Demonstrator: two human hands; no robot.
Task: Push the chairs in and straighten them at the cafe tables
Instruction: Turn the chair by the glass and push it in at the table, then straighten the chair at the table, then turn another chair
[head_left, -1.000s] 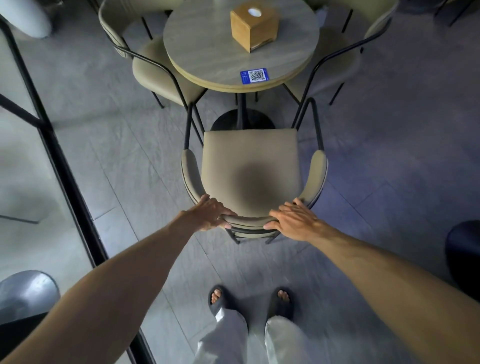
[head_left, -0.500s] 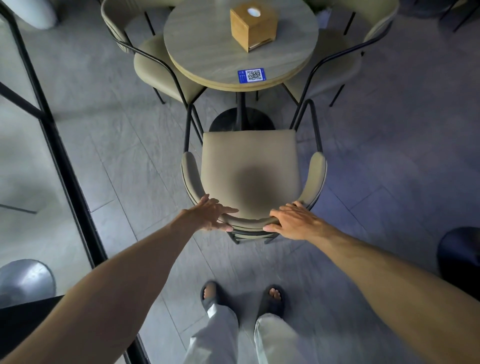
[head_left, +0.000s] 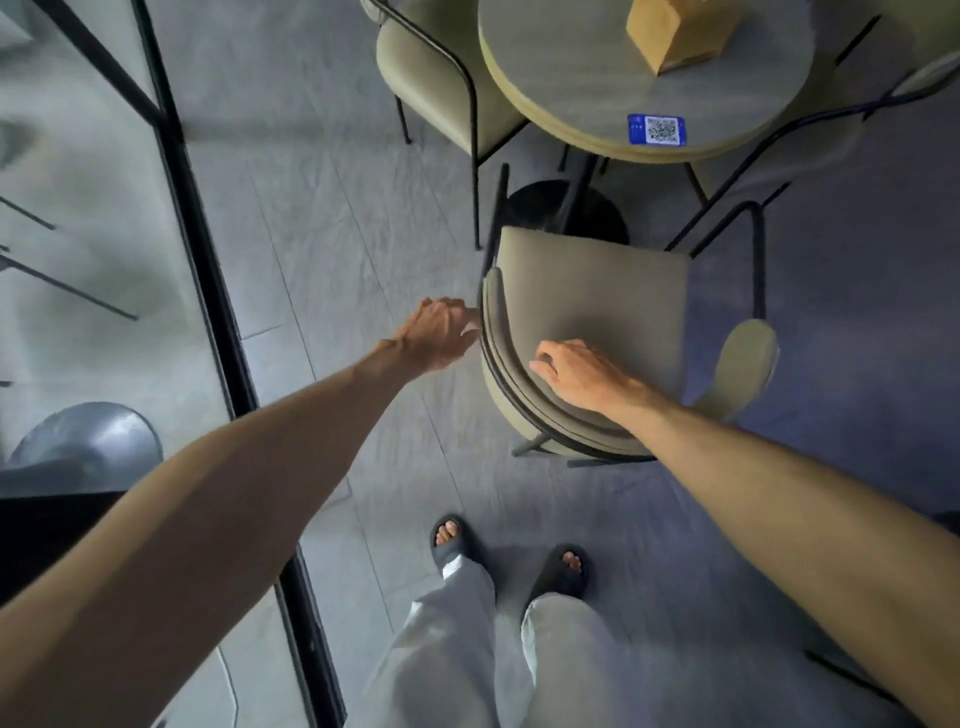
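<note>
A beige padded chair (head_left: 597, 291) with a curved backrest and black metal frame stands in front of me, its seat pointing at the round grey table (head_left: 597, 88). The seat's front edge stops short of the table rim, above the black table base (head_left: 550, 208). My left hand (head_left: 441, 332) touches the outer left end of the backrest with its fingertips. My right hand (head_left: 582, 374) lies on top of the backrest, fingers curled over its rim.
A wooden tissue box (head_left: 675, 31) and a blue QR sticker (head_left: 656, 129) sit on the table. Two more beige chairs stand at the table, on the left (head_left: 431, 78) and right (head_left: 914, 78). A black-framed glass partition (head_left: 208, 270) runs along my left.
My left hand slid off the top of the backrest to its left end. My right hand moved leftwards along the backrest. The chair now looks turned, and my view and feet shifted left.
</note>
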